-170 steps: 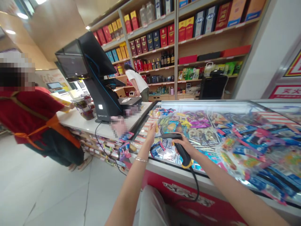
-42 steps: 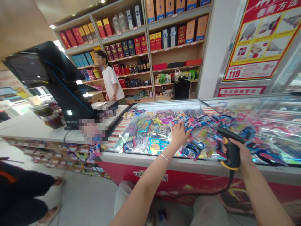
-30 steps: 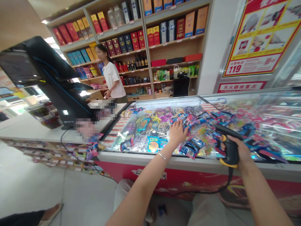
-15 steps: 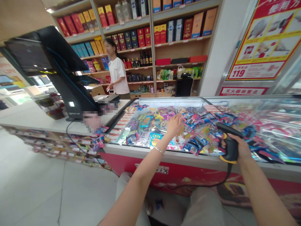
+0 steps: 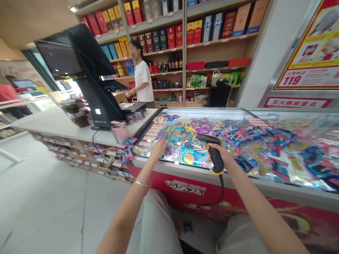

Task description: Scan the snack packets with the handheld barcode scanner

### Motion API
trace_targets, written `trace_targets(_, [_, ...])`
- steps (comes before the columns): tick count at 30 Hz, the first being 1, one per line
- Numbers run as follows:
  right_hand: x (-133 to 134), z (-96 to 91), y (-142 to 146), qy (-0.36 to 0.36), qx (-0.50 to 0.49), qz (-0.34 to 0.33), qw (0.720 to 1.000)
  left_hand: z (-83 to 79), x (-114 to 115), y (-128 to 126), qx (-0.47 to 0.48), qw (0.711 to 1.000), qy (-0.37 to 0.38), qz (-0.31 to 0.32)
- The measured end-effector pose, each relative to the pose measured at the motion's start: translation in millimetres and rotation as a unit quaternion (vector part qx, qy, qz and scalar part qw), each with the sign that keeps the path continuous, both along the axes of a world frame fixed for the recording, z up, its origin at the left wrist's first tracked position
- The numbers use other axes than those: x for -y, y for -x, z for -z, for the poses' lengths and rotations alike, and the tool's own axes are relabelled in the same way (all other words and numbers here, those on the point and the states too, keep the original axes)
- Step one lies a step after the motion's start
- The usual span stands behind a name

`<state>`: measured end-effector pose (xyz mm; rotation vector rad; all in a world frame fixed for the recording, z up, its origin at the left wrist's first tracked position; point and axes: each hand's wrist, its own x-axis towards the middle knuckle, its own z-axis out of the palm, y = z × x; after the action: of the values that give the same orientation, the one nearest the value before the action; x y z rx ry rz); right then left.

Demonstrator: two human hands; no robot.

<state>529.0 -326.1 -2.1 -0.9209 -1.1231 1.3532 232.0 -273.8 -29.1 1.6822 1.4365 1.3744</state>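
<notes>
My right hand (image 5: 221, 152) grips a black handheld barcode scanner (image 5: 213, 151) with a yellow base, its cable hanging down in front of the red counter. It is held above a glass-topped display case (image 5: 238, 116) spread with several colourful snack packets (image 5: 238, 139). My left hand (image 5: 158, 149) reaches to the case's near left corner, fingers curled over the packets there; what it holds, if anything, I cannot make out. A thin bracelet sits on that wrist.
A black checkout terminal (image 5: 90, 74) stands on the white counter (image 5: 53, 123) to the left, its cable trailing down. A person in a white shirt (image 5: 143, 81) stands behind it. Shelves of boxed bottles (image 5: 169, 35) line the back wall. A red poster (image 5: 312, 56) hangs right.
My left hand has drawn back from the middle of the case to its near left corner. My right hand with the scanner has swung left toward it. The view has shifted left.
</notes>
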Motion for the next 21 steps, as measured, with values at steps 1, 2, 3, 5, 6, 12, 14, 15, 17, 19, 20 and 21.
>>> trace_targets(1, [-4, 3.6, 13, 0.012, -0.013, -0.016, 1.0, 5.3, 3, 2, -0.055, 0.998, -0.004, -0.015])
trace_targets(2, [-7, 7.4, 25, 0.021, -0.014, -0.025, 0.999, 9.8, 5, 4, -0.125, 0.992, -0.004, -0.033])
trace_targets(3, [-11, 11.4, 37, 0.027, -0.019, -0.038, 0.999, 13.6, 6, 4, -0.203, 0.978, -0.002, -0.05])
trace_targets(5, [-18, 19.1, 58, 0.026, -0.024, -0.073, 0.997, 18.6, 5, 3, -0.353, 0.932, 0.009, -0.079])
trace_targets(6, [-21, 22.6, 67, 0.023, -0.026, -0.09, 0.995, 19.9, 4, 3, -0.409, 0.908, 0.014, -0.087])
trace_targets(12, [-38, 36.4, 96, 0.051, -0.025, -0.14, 0.989, 12.7, -13, 7, -0.493, 0.867, 0.057, -0.048])
trace_targets(14, [-39, 38.6, 98, 0.066, -0.024, -0.138, 0.988, 7.9, -21, 10, -0.499, 0.863, 0.076, -0.033])
trace_targets(15, [-38, 39.4, 98, 0.071, -0.021, -0.139, 0.988, 5.5, -25, 11, -0.505, 0.858, 0.083, -0.027])
trace_targets(17, [-34, 40.9, 98, 0.071, -0.01, -0.151, 0.986, 1.3, -32, 13, -0.516, 0.851, 0.097, -0.018])
trace_targets(19, [-31, 42.1, 98, 0.067, -0.002, -0.168, 0.983, -2.7, -38, 13, -0.513, 0.852, 0.105, -0.008])
trace_targets(20, [-31, 42.6, 98, 0.066, -0.001, -0.174, 0.982, -4.6, -39, 13, -0.508, 0.854, 0.108, 0.004])
trace_targets(21, [-30, 43.1, 98, 0.067, -0.001, -0.177, 0.982, -6.5, -40, 12, -0.503, 0.857, 0.11, 0.019])
